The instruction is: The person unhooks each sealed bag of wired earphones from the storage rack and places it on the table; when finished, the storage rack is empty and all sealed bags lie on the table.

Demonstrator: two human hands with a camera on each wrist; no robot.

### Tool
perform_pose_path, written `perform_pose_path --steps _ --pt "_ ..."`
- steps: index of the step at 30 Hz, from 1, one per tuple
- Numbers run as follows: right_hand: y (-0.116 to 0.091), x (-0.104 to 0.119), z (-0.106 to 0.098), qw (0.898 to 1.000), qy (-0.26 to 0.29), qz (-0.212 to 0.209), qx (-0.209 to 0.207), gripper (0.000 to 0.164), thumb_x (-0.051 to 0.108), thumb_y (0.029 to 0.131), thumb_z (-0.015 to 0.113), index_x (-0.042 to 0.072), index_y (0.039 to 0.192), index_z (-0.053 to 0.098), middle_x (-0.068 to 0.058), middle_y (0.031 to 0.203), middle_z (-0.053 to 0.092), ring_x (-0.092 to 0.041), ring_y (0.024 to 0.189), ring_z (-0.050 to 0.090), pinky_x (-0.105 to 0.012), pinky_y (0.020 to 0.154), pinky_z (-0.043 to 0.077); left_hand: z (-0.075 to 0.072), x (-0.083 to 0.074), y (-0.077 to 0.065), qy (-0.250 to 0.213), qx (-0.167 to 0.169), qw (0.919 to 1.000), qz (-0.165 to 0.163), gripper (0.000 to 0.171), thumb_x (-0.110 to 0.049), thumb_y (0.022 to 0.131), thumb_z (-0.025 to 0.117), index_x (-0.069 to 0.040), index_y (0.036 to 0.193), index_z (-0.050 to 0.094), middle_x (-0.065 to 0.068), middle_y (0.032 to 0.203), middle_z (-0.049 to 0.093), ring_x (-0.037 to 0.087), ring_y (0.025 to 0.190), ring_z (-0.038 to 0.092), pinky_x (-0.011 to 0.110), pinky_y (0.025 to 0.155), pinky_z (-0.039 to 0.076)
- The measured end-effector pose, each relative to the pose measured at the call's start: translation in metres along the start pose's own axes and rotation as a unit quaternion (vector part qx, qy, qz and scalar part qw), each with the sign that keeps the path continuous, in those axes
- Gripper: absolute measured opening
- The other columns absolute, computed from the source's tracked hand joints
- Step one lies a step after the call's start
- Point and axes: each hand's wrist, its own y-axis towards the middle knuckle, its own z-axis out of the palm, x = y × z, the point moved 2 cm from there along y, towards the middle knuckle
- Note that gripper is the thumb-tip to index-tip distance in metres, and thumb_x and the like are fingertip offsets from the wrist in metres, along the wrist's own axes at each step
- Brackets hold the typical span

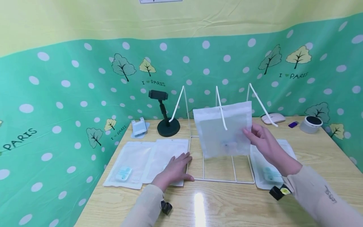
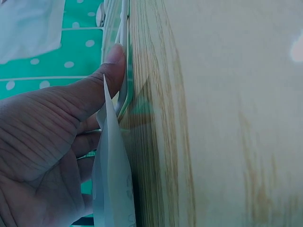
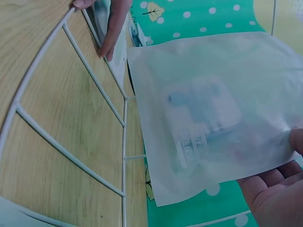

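My right hand (image 1: 263, 142) pinches the right edge of a frosted pouch (image 1: 210, 132), thumb in front and fingers behind. A pale blue-and-white item with a printed label shows through the pouch in the right wrist view. The middle prong of a white wire rack (image 1: 221, 181) slants down in front of the pouch, crossing its top edge. My left hand (image 1: 175, 168) rests at the rack's front left corner, fingers spread along the side wire and thumb touching the front wire. Beneath it lies another frosted pouch (image 1: 167, 151), its lower part covered by the hand.
More pouches with pale blue items lie flat at the far left (image 1: 136, 157) and right of the rack (image 1: 286, 149). Behind stand a black phone stand (image 1: 167, 127), a light grey folding holder (image 1: 139, 127), a mouse (image 1: 273, 118), a purple object (image 1: 293, 124) and a round white device (image 1: 310, 126).
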Motion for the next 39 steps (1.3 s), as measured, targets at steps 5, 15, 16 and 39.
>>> perform_pose_path --steps 5,15,16,39 --pt "-0.015 0.003 0.001 1.000 -0.012 0.002 -0.001 0.045 0.032 0.104 0.046 0.001 0.136 0.049 -0.006 0.125 0.062 -0.011 0.109 0.059 -0.020 0.088 0.050 0.001 0.002 -0.001 -0.005 -0.001 1.0000 -0.005 0.093 -0.055 0.072 0.078 -0.010 0.146 0.045 0.007 0.157 0.031 0.027 0.145 0.026 0.057 0.114 0.021" --pt "-0.042 0.012 0.006 0.999 -0.035 0.031 -0.003 0.046 0.034 0.104 0.046 0.006 0.140 0.048 -0.006 0.126 0.061 -0.011 0.109 0.058 -0.020 0.088 0.048 0.002 0.003 -0.002 -0.012 -0.004 0.9999 0.000 0.093 -0.055 0.072 0.078 -0.009 0.146 0.045 0.008 0.157 0.031 0.028 0.145 0.025 0.058 0.114 0.020" --pt "-0.044 0.014 0.006 0.999 -0.035 0.033 -0.004 0.045 0.034 0.104 0.046 0.007 0.140 0.048 -0.005 0.126 0.061 -0.010 0.109 0.058 -0.020 0.088 0.048 0.002 0.002 -0.002 -0.012 -0.003 0.9999 0.000 0.093 -0.055 0.072 0.079 -0.010 0.146 0.045 0.008 0.157 0.031 0.028 0.145 0.025 0.058 0.114 0.020" --pt "-0.090 0.043 -0.005 0.996 -0.003 -0.073 -0.057 0.028 -0.001 0.100 0.047 0.000 0.125 0.059 0.002 0.107 0.069 -0.008 0.098 0.065 -0.020 0.078 0.054 0.003 0.001 -0.002 -0.009 0.000 1.0000 -0.003 0.093 -0.057 0.073 0.077 -0.011 0.146 0.044 0.007 0.158 0.030 0.027 0.145 0.024 0.058 0.114 0.020"
